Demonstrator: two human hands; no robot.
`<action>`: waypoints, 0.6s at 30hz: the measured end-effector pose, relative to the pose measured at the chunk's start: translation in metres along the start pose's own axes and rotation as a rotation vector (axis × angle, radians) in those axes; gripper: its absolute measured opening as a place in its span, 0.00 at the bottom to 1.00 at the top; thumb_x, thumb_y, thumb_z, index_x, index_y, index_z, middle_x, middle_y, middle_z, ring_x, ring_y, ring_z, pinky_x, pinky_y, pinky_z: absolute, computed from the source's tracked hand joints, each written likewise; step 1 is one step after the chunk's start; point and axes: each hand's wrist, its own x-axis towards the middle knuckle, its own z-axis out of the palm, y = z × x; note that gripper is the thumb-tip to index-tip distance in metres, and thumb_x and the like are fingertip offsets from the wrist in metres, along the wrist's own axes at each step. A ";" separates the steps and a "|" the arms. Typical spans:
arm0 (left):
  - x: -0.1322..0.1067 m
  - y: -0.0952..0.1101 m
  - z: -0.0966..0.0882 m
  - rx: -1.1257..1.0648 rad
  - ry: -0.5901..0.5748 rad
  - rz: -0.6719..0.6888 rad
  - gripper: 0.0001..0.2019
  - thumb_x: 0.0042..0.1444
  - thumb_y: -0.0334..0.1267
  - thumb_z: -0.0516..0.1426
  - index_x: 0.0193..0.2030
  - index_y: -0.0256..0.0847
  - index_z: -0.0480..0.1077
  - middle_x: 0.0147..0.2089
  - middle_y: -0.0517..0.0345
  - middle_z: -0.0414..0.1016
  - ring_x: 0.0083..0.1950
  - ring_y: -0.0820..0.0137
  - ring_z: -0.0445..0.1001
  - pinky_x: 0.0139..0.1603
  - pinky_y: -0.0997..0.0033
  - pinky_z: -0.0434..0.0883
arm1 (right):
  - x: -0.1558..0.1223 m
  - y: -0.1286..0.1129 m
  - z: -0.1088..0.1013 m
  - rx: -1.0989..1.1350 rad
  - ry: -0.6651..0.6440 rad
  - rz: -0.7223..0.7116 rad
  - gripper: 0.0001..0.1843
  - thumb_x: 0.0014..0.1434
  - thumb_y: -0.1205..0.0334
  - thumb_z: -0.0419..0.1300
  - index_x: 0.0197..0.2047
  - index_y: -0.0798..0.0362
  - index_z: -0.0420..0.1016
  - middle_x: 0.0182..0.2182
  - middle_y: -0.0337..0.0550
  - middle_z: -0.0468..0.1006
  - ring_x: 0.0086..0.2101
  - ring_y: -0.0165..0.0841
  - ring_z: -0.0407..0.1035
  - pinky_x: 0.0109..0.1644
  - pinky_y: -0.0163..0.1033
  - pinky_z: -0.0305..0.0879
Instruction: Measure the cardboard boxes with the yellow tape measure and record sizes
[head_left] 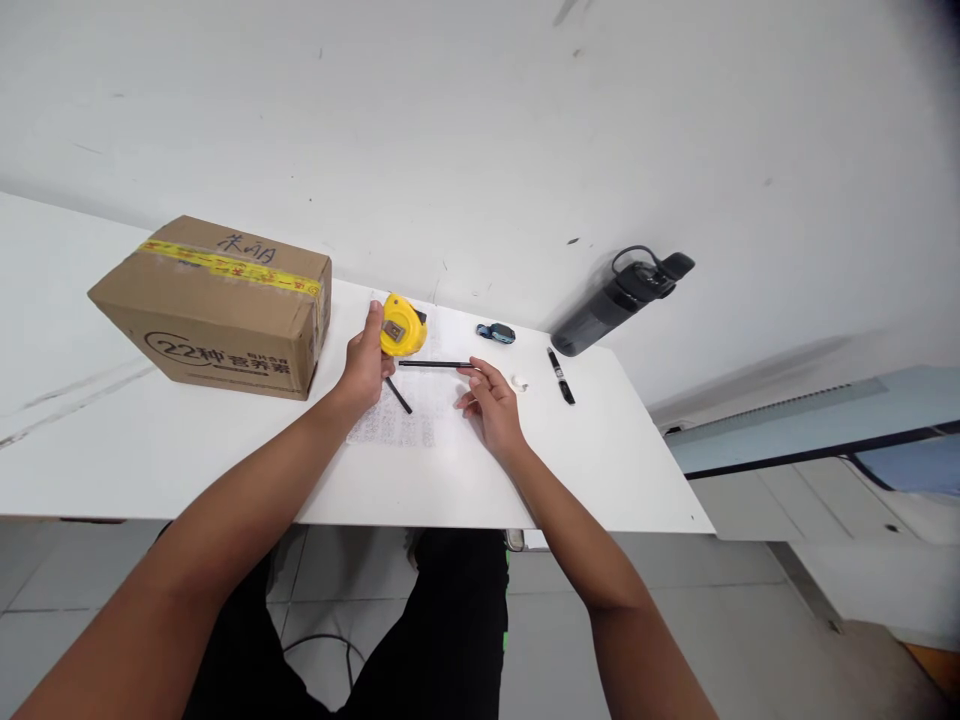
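Note:
My left hand (365,358) grips a yellow tape measure (403,326) above a sheet of printed paper (405,425). Between the thumb and fingers of my right hand (489,400) is a slim black pen-like stick (435,364), held level, its far end pointing at my left hand. A second, shorter black stick (399,395) slants down from just below my left hand; whether it lies on the paper or is held there, I cannot tell. Both hands are over the white table (465,490).
A taped cardboard box (217,310) stands on the left. Behind my right hand lies a small dark blue object (496,333), with a small white piece (519,383) nearer. Farther right are a black marker (560,376) and a dark water bottle (619,303) by the wall.

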 end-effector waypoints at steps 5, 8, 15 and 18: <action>-0.002 0.000 0.000 -0.007 -0.010 -0.003 0.29 0.50 0.68 0.60 0.27 0.42 0.58 0.18 0.70 0.53 0.13 0.81 0.47 0.14 0.74 0.47 | -0.002 -0.003 0.000 0.006 -0.051 0.000 0.24 0.57 0.49 0.65 0.55 0.47 0.73 0.50 0.47 0.79 0.24 0.25 0.71 0.23 0.33 0.63; -0.002 0.002 0.001 -0.008 -0.004 -0.003 0.29 0.50 0.68 0.59 0.27 0.42 0.59 0.17 0.70 0.53 0.13 0.81 0.47 0.14 0.74 0.47 | -0.003 -0.003 0.001 -0.024 -0.045 -0.010 0.24 0.58 0.48 0.64 0.55 0.47 0.73 0.50 0.47 0.79 0.24 0.25 0.71 0.24 0.33 0.63; 0.001 -0.002 -0.002 -0.013 -0.022 0.007 0.29 0.50 0.68 0.59 0.27 0.42 0.59 0.18 0.70 0.53 0.14 0.81 0.47 0.14 0.75 0.48 | -0.002 -0.003 0.003 -0.018 -0.013 -0.010 0.24 0.57 0.47 0.65 0.54 0.46 0.73 0.50 0.47 0.78 0.25 0.25 0.71 0.24 0.33 0.64; 0.002 -0.002 -0.003 -0.006 -0.018 0.004 0.29 0.50 0.69 0.59 0.27 0.42 0.58 0.18 0.70 0.52 0.14 0.81 0.47 0.14 0.75 0.49 | -0.002 -0.003 0.002 -0.013 -0.013 -0.009 0.25 0.57 0.47 0.65 0.55 0.46 0.72 0.52 0.47 0.78 0.25 0.25 0.72 0.24 0.33 0.64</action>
